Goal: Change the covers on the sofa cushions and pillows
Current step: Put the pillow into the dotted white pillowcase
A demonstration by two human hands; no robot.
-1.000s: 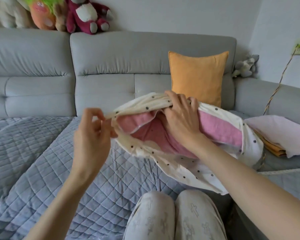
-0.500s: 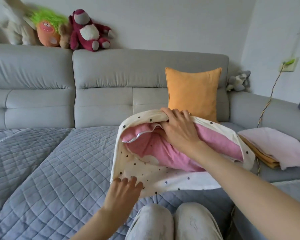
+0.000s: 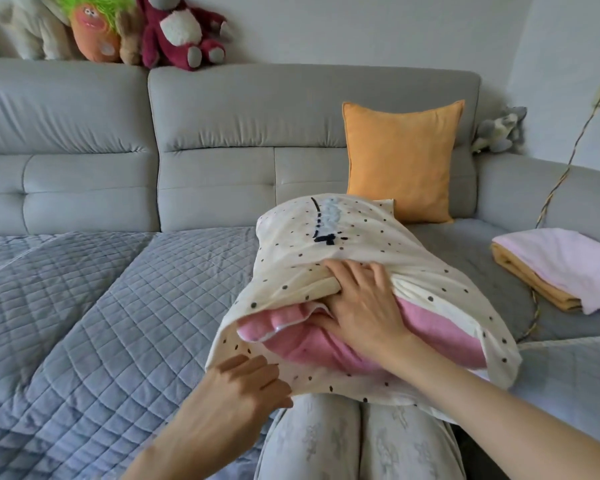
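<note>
The pink pillow (image 3: 326, 341) sits half inside the dotted cream cover (image 3: 343, 244), resting across the person's knees at the front of the grey sofa (image 3: 222, 126). It looks soft, light and squashy, the cover thin and limp, so the hem at the mouth is the sensible hold. The long axis runs from the knees toward the orange cushion (image 3: 400, 161), open mouth facing the person. The right hand (image 3: 364, 306) curls over the upper hem, and the left hand (image 3: 246, 386) pinches the lower edge.
</note>
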